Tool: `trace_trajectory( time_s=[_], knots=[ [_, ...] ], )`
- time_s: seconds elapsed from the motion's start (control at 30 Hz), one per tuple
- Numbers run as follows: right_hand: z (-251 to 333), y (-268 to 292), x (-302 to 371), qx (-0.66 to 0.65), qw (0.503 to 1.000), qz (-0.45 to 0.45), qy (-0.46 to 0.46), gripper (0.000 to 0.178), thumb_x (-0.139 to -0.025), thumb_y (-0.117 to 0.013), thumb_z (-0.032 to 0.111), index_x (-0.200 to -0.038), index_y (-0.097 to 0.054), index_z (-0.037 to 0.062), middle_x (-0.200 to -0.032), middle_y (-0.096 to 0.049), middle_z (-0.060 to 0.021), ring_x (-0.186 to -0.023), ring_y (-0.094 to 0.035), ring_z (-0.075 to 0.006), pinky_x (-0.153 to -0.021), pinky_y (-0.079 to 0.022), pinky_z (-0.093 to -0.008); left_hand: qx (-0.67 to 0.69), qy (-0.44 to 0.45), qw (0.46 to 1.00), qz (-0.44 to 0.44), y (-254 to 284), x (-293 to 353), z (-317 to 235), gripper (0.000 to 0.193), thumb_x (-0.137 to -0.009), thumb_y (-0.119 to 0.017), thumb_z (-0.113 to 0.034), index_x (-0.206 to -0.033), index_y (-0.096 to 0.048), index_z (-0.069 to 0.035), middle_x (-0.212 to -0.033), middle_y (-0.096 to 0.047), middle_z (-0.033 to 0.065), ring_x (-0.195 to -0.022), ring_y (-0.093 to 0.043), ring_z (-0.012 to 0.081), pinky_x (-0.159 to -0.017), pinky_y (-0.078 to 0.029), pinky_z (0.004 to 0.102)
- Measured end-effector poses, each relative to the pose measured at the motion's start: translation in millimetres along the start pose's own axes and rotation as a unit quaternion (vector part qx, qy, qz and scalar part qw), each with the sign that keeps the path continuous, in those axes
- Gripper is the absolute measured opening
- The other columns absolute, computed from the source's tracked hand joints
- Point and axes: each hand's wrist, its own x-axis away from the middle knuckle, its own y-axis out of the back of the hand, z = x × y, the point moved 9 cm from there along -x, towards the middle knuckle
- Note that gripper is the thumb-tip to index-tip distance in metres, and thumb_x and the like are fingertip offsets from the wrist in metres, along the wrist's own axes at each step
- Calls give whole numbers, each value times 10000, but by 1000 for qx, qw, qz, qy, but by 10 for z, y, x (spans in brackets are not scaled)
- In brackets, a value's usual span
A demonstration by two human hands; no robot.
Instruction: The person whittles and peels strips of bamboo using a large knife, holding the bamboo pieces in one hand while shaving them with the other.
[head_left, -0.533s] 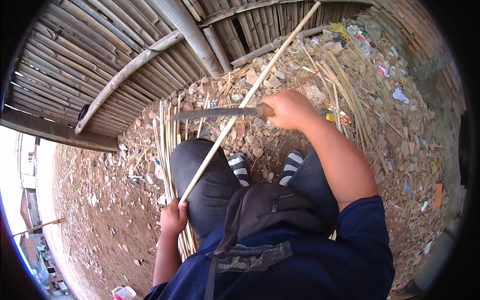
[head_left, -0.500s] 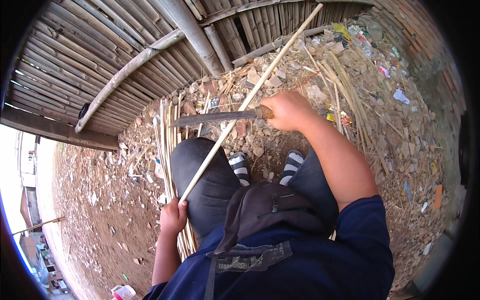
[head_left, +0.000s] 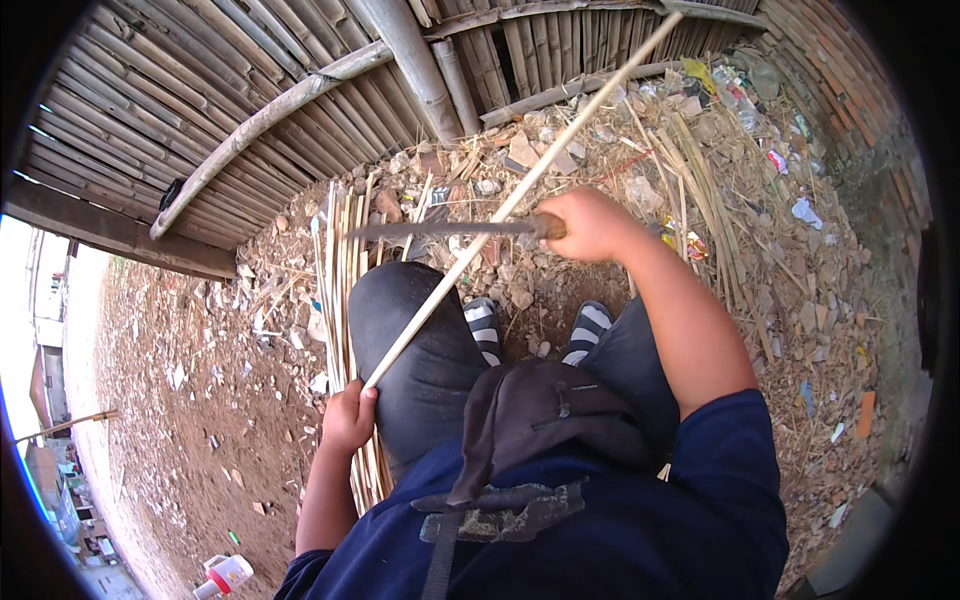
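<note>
My left hand (head_left: 348, 418) gripped near end of pale stick (head_left: 540, 172); my right hand (head_left: 595, 225) clutched knife (head_left: 440, 228) handle, blade crossing stick leftward.

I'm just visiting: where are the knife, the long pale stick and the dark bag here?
Knife (head_left: 440, 229): head view, on the blurred blade.
Long pale stick (head_left: 540, 172): head view, midway along its shaft.
Dark bag (head_left: 545, 415): head view, on its fabric body.
</note>
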Motion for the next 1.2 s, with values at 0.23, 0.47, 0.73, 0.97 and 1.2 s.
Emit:
trace_trajectory(
  time_s=[0.23,0.47,0.73,0.97,1.2],
  knots=[
    [-283,-7,-89,0,998,-64,-31,189,-765,-697,207,-894,-681,70,-840,-703,-166,-815,-689,-355,-740,-534,-468,0,-4,1000,-17,65,-22,-120,404,-1062,-478,-334,-821,-512,-11,-661,-583,278,-679,-584,527,-622,-445,577],
    [-230,29,-125,32,995,-51,-77,125,-817,-654,156,-912,-680,80,-836,-701,-149,-824,-702,-355,-736,-557,-467,9,-2,1000,-4,-49,-29,2,425,-1065,-474,-347,-810,-521,-11,-665,-584,278,-683,-596,515,-618,-452,566],
    [-314,175,-135,-35,989,-95,-106,167,-834,-684,205,-936,-683,73,-818,-696,-163,-770,-698,-332,-719,-547,-451,16,9,1000,16,73,-41,10,472,-1073,-458,-389,-821,-540,1,-695,-602,263,-716,-617,492,-642,-468,527],
    [-418,37,-132,-9,995,-80,-53,144,-823,-649,204,-916,-692,103,-821,-703,-163,-820,-699,-362,-731,-541,-492,88,60,990,89,-55,-146,203,546,-1074,-454,-444,-840,-597,28,-689,-611,227,-669,-606,399,-664,-479,461],
    [190,86,-26,96,992,-83,-15,168,-809,-655,154,-959,-683,85,-891,-709,-166,-866,-705,-342,-777,-564,-470,64,44,994,75,23,-76,119,555,-1073,-430,-450,-847,-595,30,-727,-625,257,-742,-640,451,-702,-491,484]
  ],
)
